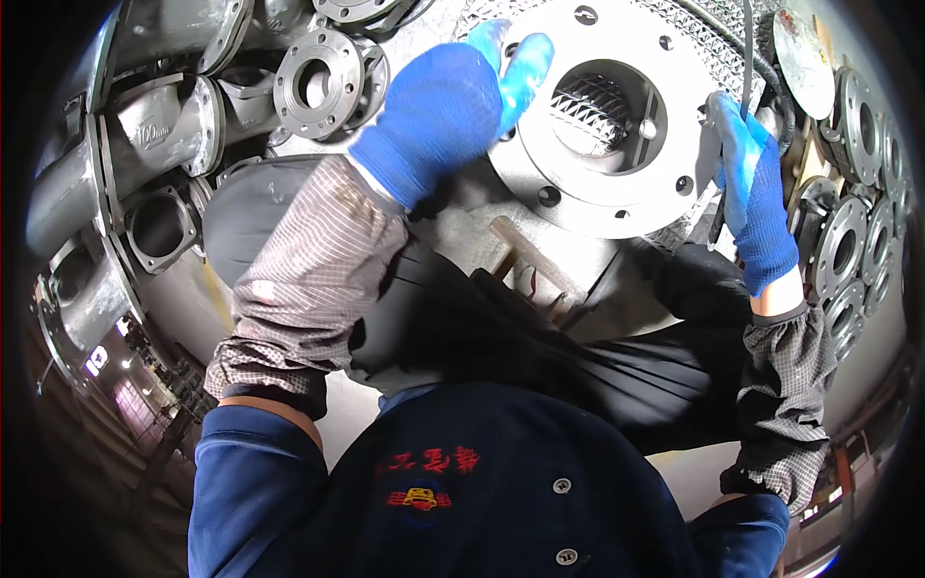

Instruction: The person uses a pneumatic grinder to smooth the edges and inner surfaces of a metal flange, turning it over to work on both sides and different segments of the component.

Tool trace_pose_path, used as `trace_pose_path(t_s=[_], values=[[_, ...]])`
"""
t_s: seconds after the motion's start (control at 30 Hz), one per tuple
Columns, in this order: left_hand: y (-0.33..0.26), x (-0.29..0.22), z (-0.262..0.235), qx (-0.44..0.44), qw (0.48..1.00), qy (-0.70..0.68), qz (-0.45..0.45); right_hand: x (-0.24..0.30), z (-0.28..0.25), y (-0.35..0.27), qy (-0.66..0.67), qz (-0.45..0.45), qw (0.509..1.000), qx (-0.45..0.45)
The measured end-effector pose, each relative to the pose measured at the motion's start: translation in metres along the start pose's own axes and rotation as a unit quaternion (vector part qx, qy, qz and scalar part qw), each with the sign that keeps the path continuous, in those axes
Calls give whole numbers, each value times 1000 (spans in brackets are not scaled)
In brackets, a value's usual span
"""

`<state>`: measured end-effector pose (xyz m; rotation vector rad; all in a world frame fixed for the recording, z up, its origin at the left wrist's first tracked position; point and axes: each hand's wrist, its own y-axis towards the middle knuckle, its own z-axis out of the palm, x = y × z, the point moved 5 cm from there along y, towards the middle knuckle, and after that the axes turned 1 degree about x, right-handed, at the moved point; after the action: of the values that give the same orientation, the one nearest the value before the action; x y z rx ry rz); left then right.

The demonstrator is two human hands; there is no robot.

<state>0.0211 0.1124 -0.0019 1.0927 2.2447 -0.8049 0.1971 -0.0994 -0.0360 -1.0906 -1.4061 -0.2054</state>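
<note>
In front of me lies a large pale-grey metal flange [525, 171], round, with bolt holes about its rim and a wide opening in the middle. Diamond-patterned metal mesh [590, 108] shows through that opening. My left hand [448, 101], in a blue coated glove, grips the flange's left edge with the thumb over its face; the other fingers are partly hidden. At the right edge my right hand [750, 183], gloved alike, closes on the rim, its fingertips near the upper right side. The flange's underside is hidden.
Grey pipe fittings [145, 135] are piled at the left. Smaller flanges [321, 85] stand at the upper left, and more flanges [840, 246] stack along the right. A dark cable [779, 91] runs beside the mesh. Below the flange is a small bar frame [540, 255] between my legs.
</note>
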Motion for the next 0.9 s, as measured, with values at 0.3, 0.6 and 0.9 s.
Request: trace_pose_path(t_s=[0.3, 0.6, 0.9], values=[[-1, 66, 0, -71, 983, -114, -124, 72, 40, -38, -100, -205, 974, -6], [0, 94, -11, -57, 957, -230, -165, 104, 74, -51, -23, -51, 998, 6], [-25, 84, 1, -92, 904, -382, -167, 102, 73, -61, -54, -102, 993, 16]])
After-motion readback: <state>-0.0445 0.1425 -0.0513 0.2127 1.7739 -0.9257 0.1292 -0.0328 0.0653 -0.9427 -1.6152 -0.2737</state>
